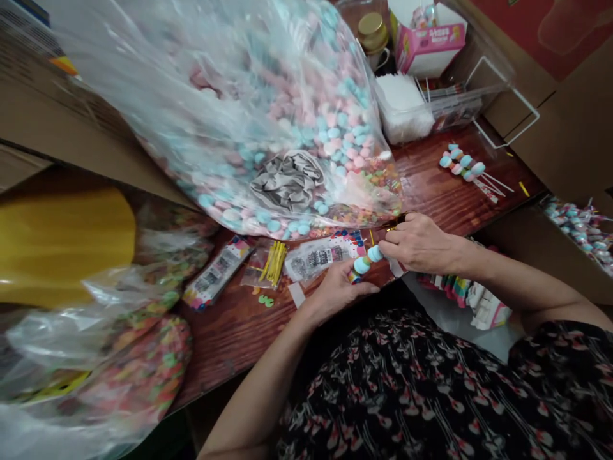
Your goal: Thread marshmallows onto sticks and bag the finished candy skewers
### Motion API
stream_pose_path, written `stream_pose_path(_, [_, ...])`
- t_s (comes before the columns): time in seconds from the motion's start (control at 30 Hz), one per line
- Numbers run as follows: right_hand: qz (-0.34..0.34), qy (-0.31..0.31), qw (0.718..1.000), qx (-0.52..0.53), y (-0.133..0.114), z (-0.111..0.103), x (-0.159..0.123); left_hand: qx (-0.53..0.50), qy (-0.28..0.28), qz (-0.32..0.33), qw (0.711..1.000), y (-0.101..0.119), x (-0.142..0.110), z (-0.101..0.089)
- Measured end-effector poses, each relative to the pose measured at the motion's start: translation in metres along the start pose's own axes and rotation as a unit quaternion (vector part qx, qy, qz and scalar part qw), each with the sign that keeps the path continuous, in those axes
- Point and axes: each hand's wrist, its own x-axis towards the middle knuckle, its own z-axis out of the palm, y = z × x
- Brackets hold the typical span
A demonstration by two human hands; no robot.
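My left hand (335, 291) and my right hand (416, 243) both hold a short skewer of pale blue and pink marshmallow candies (364, 260) above the wooden table (445, 191). My right fingertips press near its top candy, and its stick is hidden. A printed clear wrapper (316, 259) lies just left of my left hand. Beyond that are a small bag of yellow sticks (274, 263) and a printed packet (218, 271). A huge clear bag of pastel candies (268, 115) slumps over the table behind my hands. Several finished skewers (462, 163) lie to the right.
Bulging bags of colourful candy (143, 364) crowd the left side, beside a yellow sheet (62, 246). A tray of wrapped skewers (577, 230) sits at the right. A pink box (430, 45), gold-lidded jar (372, 33) and white wire rack (502, 102) stand behind.
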Motion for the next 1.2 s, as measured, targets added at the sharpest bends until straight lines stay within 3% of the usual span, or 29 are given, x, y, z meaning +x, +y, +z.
stream_pose_path(0.13, [-0.006,-0.007,1.0,0.008,0.0,-0.004,-0.002,-0.042,0.0,-0.005,0.999,0.004,-0.001,0.001])
stream_pose_path(0.23, [0.007,-0.004,1.0,0.012,0.001,-0.006,-0.008,-0.041,0.034,-0.004,0.999,0.003,-0.002,0.001])
stream_pose_path(0.33, [-0.009,0.014,1.0,0.009,0.0,-0.008,-0.012,-0.012,0.067,0.001,0.998,-0.003,-0.002,0.003])
stream_pose_path(0.47, [-0.057,0.059,0.997,0.009,-0.005,-0.009,-0.011,0.049,0.063,0.023,0.997,-0.007,-0.002,0.006])
stream_pose_path(0.6, [-0.066,0.057,0.996,0.026,-0.01,-0.008,-0.006,0.088,0.067,0.048,0.993,-0.008,-0.002,0.008])
stream_pose_path(0.7, [-0.054,0.01,0.998,0.035,-0.01,-0.004,-0.001,0.137,0.067,0.068,0.986,-0.008,-0.003,0.007])
stream_pose_path(0.9, [0.026,-0.152,0.987,0.039,-0.007,-0.001,0.01,0.234,0.107,0.12,0.959,-0.012,-0.006,0.001])
stream_pose_path(1.2, [0.089,-0.22,0.965,0.11,0.015,0.005,0.014,0.233,0.109,0.134,0.957,-0.019,-0.017,-0.003])
